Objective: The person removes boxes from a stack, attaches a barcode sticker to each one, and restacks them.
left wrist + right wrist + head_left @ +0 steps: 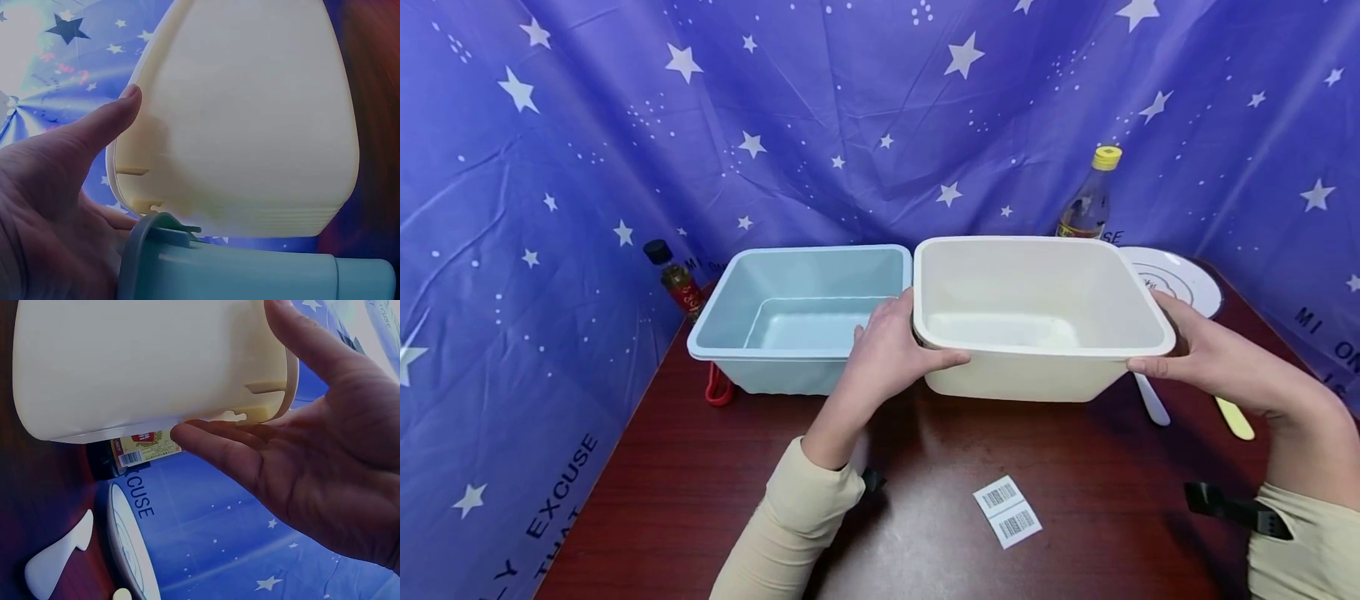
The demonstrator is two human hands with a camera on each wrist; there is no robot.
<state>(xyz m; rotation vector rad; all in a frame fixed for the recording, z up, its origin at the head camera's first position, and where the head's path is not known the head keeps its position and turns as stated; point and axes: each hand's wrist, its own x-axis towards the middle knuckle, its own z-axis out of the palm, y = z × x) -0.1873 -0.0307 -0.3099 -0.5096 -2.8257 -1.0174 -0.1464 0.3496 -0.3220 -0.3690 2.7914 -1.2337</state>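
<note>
A cream plastic bin (1015,377) stands upright in the middle of the head view, its inside bare. My left hand (889,350) grips its left end, with the thumb along the front rim and the fingers partly hidden behind that end. On the opposite end, my right hand (1206,350) holds the rim, thumb in front and fingers around the side. Close on the left is a light blue bin (782,377), with nothing seen inside; the left hand sits between the two bins. Whether the cream bin touches the table cannot be told.
A dark-capped bottle (679,283) and a red looped item (718,388) are at the left. Behind the cream bin stands a yellow-capped bottle (1086,204). At right are a white plate (1206,292), a white handle (1152,402) and a yellow handle (1235,418). A printed paper (1008,512) lies in front.
</note>
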